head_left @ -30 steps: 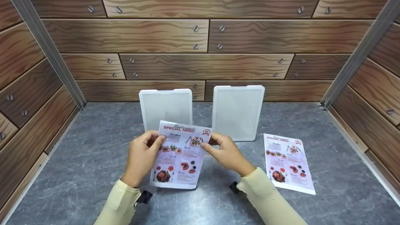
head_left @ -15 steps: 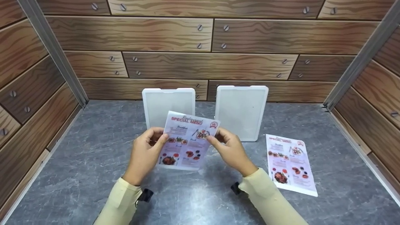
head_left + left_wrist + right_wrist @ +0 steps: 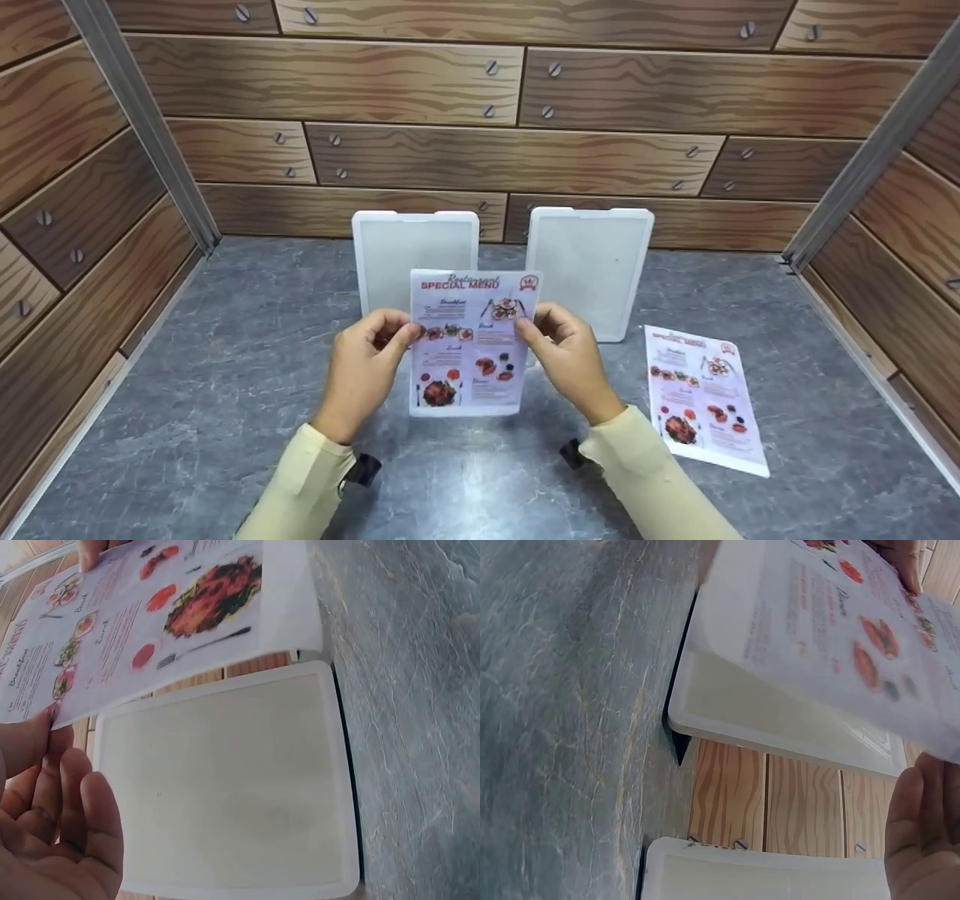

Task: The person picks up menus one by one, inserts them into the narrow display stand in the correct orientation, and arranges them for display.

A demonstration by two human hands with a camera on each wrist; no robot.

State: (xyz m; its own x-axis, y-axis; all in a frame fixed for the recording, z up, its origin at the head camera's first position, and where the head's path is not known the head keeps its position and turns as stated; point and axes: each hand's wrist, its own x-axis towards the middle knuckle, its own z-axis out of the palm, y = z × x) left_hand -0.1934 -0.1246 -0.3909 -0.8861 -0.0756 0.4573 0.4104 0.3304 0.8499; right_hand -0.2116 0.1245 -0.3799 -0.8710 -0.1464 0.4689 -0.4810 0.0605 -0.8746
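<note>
A printed menu sheet (image 3: pixel 472 352) is held up above the table, its printed side facing me. My left hand (image 3: pixel 367 367) pinches its left edge between thumb and finger, and my right hand (image 3: pixel 566 356) pinches the right edge. Behind the sheet stand two white upright display frames, the left frame (image 3: pixel 416 240) partly covered by the paper and the right frame (image 3: pixel 592 262) mostly visible. In the left wrist view the left frame (image 3: pixel 232 787) is beyond the sheet, with the other fingers of my left hand (image 3: pixel 60 810) loosely curled below the paper's edge.
A second menu sheet (image 3: pixel 705 405) lies face up on the grey marbled table (image 3: pixel 247 375) at the right. A wood-patterned back wall (image 3: pixel 420 157) and side walls with metal corner posts (image 3: pixel 135 127) enclose the table.
The held menu sheet has moved up and slightly right in the view and turned from tilted to nearly straight. Both hands keep their pinch on it. The view has shifted slightly.
</note>
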